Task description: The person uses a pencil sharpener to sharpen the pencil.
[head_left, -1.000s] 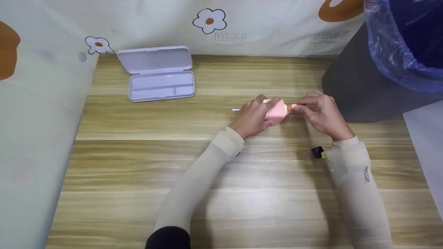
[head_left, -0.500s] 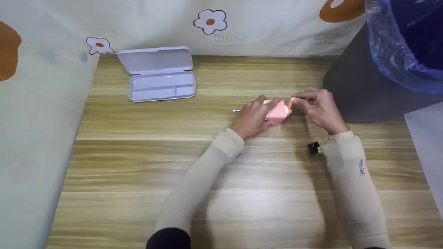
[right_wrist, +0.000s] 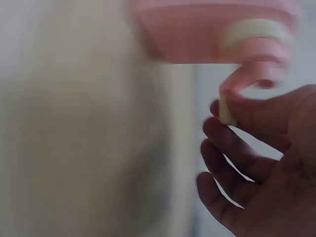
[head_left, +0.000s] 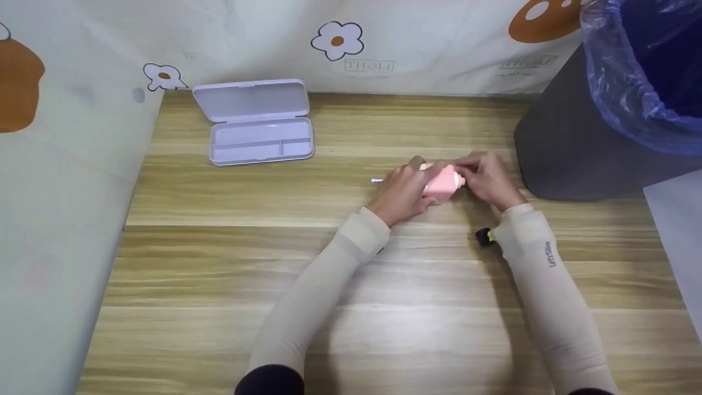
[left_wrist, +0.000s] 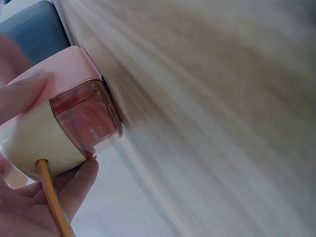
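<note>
At the bottom of the frame, two cream sleeves [head_left: 299, 307] reach in over a wood-grain table [head_left: 181, 263]. Right of centre, the left hand [head_left: 403, 191] grips a pink sharpener [head_left: 443, 186], a rounded block of smooth plastic with a cream face [left_wrist: 44, 136] and a clear drawer [left_wrist: 94, 118]. A slim, straight pencil [left_wrist: 55, 203] runs into that face. Just to the right, the right hand [head_left: 488, 178] pinches the cream knob [right_wrist: 226, 111] of the bent pink crank [right_wrist: 239, 79], its other fingers loosely bent.

Turning the crank to sharpen the pencil seems the step in hand; the next move probably calls for a firm hold on the sharpener while the knob goes round.

Farther back, at upper left, a hard lilac pencil case [head_left: 247, 131] lies open; at upper right stands a matt grey bin [head_left: 570, 137] with a thin, crinkled blue bag [head_left: 620, 112]. Behind, at the top, hangs a creased, flower-printed sheet [head_left: 263, 44].
</note>
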### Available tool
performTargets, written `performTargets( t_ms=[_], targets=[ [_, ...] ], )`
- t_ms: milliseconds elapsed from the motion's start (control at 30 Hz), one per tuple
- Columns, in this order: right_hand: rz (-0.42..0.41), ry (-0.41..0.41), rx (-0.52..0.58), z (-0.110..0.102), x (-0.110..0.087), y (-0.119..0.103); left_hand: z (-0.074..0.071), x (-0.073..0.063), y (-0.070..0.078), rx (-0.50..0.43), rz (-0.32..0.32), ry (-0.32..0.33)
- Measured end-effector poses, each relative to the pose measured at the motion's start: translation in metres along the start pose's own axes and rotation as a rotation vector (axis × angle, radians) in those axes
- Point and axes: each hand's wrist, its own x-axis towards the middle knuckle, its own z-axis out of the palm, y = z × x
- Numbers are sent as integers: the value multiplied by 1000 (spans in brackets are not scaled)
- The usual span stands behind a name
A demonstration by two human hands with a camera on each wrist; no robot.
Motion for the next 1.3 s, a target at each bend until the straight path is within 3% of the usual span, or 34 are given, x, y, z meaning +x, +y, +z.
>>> performTargets(
  t_ms=[200, 433, 700, 1067, 1300],
  targets=[
    [-28, -54, 29, 8, -11, 16, 1, 0, 0, -18, 15, 9],
    [-12, -74, -48, 12, -23, 14, 2, -1, 0, -17, 10, 4],
    [-46, -134, -46, 11, -46, 5, 1, -1, 0, -23, -9, 2],
    [-133, -142, -142, -5, -66, -17, 0, 0, 1, -34, -15, -6],
    [-193, -77, -127, -19, -71, -31, 1, 0, 0, -30, -9, 1]
  ],
)
